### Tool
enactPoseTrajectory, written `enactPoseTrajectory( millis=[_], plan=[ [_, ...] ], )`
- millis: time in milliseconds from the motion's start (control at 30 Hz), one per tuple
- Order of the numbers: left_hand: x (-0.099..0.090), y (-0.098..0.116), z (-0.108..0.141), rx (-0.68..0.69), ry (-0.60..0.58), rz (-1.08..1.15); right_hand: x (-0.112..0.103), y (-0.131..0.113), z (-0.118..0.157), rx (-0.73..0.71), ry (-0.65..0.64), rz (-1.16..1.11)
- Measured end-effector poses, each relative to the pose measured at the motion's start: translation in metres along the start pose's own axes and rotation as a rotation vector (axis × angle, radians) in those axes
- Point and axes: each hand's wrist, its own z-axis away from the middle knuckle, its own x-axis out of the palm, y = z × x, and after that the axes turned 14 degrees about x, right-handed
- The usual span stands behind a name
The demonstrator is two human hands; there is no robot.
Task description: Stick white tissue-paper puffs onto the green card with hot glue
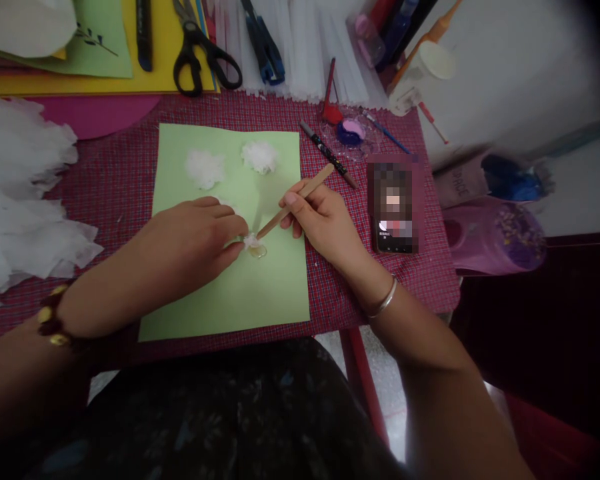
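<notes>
A sheet of light green paper (pixel 275 287) lies on the checked tablecloth. Two fluffy white tissue puffs (pixel 260 157) rest on its upper part. Over the middle of the sheet, my left hand (pixel 215 230) pinches a small white tissue piece (pixel 251 241) between thumb and fingers. My right hand (pixel 313 213) grips a wooden craft stick (pixel 310 192), slanted so that its lower tip meets the tissue piece. Just below that tip, a shiny clear glue patch (pixel 258 252) shows on the paper. Another bit of white is partly hidden behind my left hand.
White tissue sheets (pixel 30 213) spread at the left. Black scissors (pixel 200 53), a blue-handled tool (pixel 266 50) and a marker (pixel 143 37) lie at the back. On the right are a pen (pixel 330 155), a clear dish (pixel 367 137) and a phone (pixel 396 237) near the table edge.
</notes>
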Motion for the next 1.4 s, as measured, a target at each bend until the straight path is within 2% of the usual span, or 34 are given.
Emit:
enactPoseTrajectory(
  millis=[67,233,533,733,967,1167,1400],
  plan=[
    [0.003,0.0,-0.002,0.008,-0.027,-0.044,0.0,0.0,-0.001,-0.002,0.003,-0.007],
    [0.01,0.0,-0.009,0.07,0.032,0.002,-0.001,0.001,-0.003,0.005,0.049,-0.016],
    [0.009,-0.005,-0.01,0.057,-0.007,-0.004,-0.009,0.001,-0.007,-0.048,0.139,-0.047],
    [0.012,-0.006,-0.012,0.103,0.036,0.008,-0.01,-0.001,-0.004,-0.078,0.107,-0.078],
    [0.013,-0.008,-0.014,0.052,0.043,0.023,-0.006,-0.005,0.004,-0.089,0.05,-0.028],
    [0.014,-0.012,-0.014,0.025,0.059,0.051,-0.004,-0.001,0.001,-0.111,0.071,0.015],
    [0.0,-0.015,-0.009,-0.017,0.104,0.101,-0.007,0.002,-0.001,-0.116,0.099,0.007]
  ],
)
